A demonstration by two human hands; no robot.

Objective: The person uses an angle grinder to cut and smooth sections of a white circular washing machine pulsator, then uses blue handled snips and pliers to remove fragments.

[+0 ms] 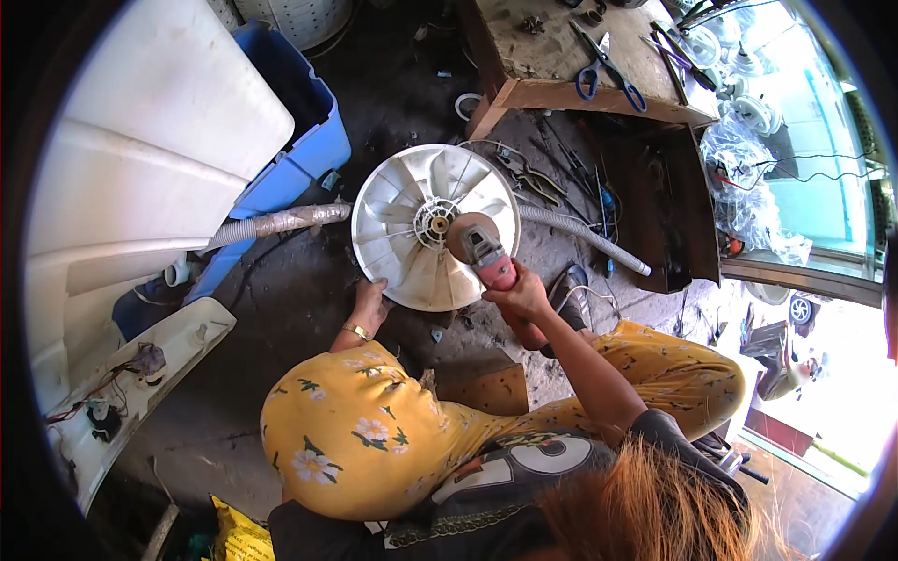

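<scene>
On a dark workshop floor (210, 421), a white ribbed disc (398, 248) sits before the person, a red angle grinder (486, 252) over it.
Nearest are yellow flowered trousers (351, 430); beyond the knees, 2 bare hands: the right hand (524, 293) has its fingers clamped around the grinder, whose wheel (465, 234) overlaps the disc beside its hub; the left hand (370, 304) touches the lower-left rim, its fingers partly hidden, so I cannot tell whether they clamp. Farther off, pliers (541, 182) lie below a wooden table (533, 61) bearing scissors (605, 65).
</scene>
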